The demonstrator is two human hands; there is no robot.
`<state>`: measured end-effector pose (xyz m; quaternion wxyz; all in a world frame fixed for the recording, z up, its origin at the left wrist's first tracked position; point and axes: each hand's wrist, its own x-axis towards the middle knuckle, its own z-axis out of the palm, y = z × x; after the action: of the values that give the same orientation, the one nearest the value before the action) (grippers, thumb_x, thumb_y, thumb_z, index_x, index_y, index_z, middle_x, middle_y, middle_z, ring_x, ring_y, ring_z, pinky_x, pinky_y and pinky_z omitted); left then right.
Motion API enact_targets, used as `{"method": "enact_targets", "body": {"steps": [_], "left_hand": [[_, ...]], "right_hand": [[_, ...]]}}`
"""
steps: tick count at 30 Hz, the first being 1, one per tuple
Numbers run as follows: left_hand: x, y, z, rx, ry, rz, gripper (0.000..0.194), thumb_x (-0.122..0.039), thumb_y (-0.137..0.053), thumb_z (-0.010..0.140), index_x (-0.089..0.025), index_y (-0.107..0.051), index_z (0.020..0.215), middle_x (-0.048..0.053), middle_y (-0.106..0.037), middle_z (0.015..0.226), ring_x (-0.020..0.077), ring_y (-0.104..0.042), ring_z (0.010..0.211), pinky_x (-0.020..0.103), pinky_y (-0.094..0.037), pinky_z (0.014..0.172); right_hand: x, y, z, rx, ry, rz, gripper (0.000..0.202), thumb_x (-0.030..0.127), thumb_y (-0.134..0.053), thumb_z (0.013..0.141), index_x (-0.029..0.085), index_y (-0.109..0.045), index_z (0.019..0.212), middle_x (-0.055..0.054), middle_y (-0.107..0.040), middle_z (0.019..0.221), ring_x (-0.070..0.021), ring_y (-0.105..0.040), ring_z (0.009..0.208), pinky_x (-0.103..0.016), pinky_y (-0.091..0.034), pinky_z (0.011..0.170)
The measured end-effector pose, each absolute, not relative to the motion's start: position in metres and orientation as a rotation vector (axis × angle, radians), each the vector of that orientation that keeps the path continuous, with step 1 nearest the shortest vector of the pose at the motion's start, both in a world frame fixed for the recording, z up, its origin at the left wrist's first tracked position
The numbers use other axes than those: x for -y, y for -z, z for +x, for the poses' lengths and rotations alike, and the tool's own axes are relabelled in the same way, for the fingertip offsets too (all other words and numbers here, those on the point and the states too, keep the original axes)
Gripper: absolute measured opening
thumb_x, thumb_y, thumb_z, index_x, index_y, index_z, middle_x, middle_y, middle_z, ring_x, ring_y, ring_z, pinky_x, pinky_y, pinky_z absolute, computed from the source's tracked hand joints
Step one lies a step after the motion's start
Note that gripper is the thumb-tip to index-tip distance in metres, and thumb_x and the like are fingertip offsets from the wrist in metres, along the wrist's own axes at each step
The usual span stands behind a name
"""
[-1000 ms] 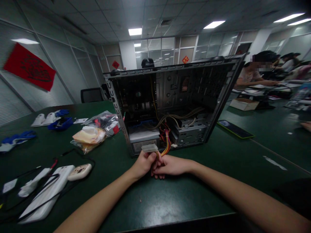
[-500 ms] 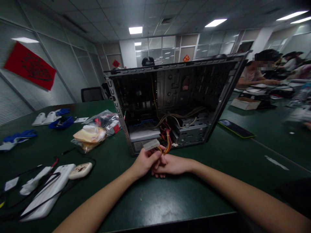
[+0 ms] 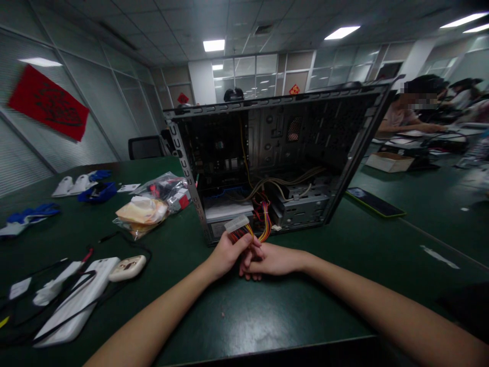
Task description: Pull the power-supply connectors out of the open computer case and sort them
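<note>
Green desk (image 3: pixel 344 265) in an open-plan office, strewn at far left with blue-and-white gloves (image 3: pixel 28 216), a white power strip (image 3: pixel 72 300) with cables, and plastic bags (image 3: pixel 151 204) of small parts. At centre stands an opened PC case (image 3: pixel 275 158), its side panel off and loose wiring spilling from the bays. Just in front of it, the left hand (image 3: pixel 225 255) has its grip closed on a white connector (image 3: pixel 237 223), held clear of the case with its face up; the right hand (image 3: pixel 271 260), touching the left, pinches the coloured wires (image 3: pixel 263 229) trailing from that plug back into the case. Judging by this, the connector is out in the open and not yet seated in any socket. At right, another person (image 3: pixel 405 114) works at a further desk.
</note>
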<state>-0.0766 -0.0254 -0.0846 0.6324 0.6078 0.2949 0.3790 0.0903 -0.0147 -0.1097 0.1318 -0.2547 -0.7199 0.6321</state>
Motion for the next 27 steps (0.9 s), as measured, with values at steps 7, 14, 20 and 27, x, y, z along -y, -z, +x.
{"method": "enact_targets", "body": {"steps": [7,14,20,27], "left_hand": [[0.027,0.086,-0.077,-0.653,-0.813,1.476,0.047,-0.059,-0.064,0.081,-0.012,-0.064,0.084,0.004,-0.066,0.067,0.0099,-0.055,0.042,0.02,-0.045,0.037],[0.027,0.081,-0.079,-0.67,-0.803,1.52,0.037,-0.043,-0.081,0.069,-0.012,-0.065,0.081,0.005,-0.068,0.07,0.0164,-0.065,0.059,0.023,-0.05,0.05],[0.02,0.094,-0.08,-0.62,-0.86,1.259,0.05,-0.049,-0.078,0.071,-0.013,-0.062,0.102,0.001,-0.065,0.072,0.0098,-0.054,0.048,0.019,-0.044,0.04],[0.021,0.092,-0.078,-0.593,-0.868,1.286,0.049,-0.058,-0.07,0.077,-0.012,-0.065,0.092,0.0,-0.06,0.066,0.0073,-0.048,0.047,0.018,-0.042,0.041]], "right_hand": [[0.014,0.109,0.091,2.09,-1.824,-0.731,0.029,0.04,-0.064,0.086,0.012,-0.066,0.091,-0.002,-0.064,0.078,-0.0093,-0.059,0.064,-0.025,-0.052,0.067],[0.013,0.108,0.091,2.06,-1.817,-0.742,0.028,0.038,-0.062,0.088,0.011,-0.067,0.09,-0.003,-0.064,0.076,-0.0101,-0.059,0.064,-0.024,-0.051,0.063],[0.012,0.111,0.089,2.077,-1.867,-0.688,0.029,0.039,-0.06,0.09,0.011,-0.066,0.093,-0.001,-0.062,0.076,-0.007,-0.057,0.063,-0.02,-0.049,0.063],[0.013,0.109,0.09,2.136,-1.834,-0.651,0.026,0.037,-0.058,0.092,0.012,-0.065,0.093,0.0,-0.061,0.079,-0.0065,-0.056,0.064,-0.019,-0.048,0.063]]}}
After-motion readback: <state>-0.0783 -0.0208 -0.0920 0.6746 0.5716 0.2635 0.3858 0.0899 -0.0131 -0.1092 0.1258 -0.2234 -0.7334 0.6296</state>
